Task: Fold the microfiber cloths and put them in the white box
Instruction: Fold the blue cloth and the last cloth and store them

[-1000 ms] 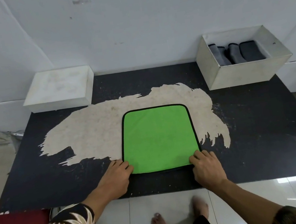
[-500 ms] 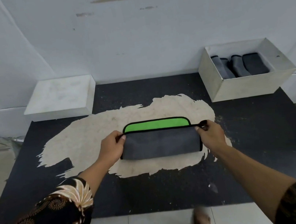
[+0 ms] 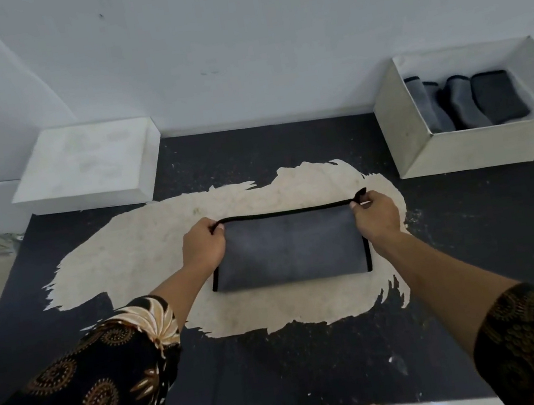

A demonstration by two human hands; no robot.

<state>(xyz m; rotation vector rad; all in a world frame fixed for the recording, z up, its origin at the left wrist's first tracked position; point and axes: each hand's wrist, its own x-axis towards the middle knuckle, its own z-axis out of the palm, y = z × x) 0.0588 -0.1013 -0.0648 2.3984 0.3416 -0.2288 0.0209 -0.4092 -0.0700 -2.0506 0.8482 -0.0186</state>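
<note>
From the head camera, a grey microfiber cloth [image 3: 288, 247] with black piping lies folded in half on the worn pale patch of the dark worktop [image 3: 472, 241], its folded edge toward the person and the matched open edges along the far side. The left hand [image 3: 203, 246] pinches the far left corner between thumb and fingers; the right hand [image 3: 376, 217] pinches the far right corner, where a small black loop sticks up. Both hands are closed on the cloth, holding the top edge taut and level.

The white box [image 3: 465, 148] stands at the back right of the worktop, well apart from the hands. Inside it, several folded grey cloths [image 3: 465, 103] already stand on edge side by side — so part of the job is done. A closed white block [image 3: 87, 166] sits at the back left.

This cloth looks one fold in. Judging by the compact bundles in the box, it probably needs at least one more fold before it goes across to join them. No other loose cloths are visible on the worktop.
</note>
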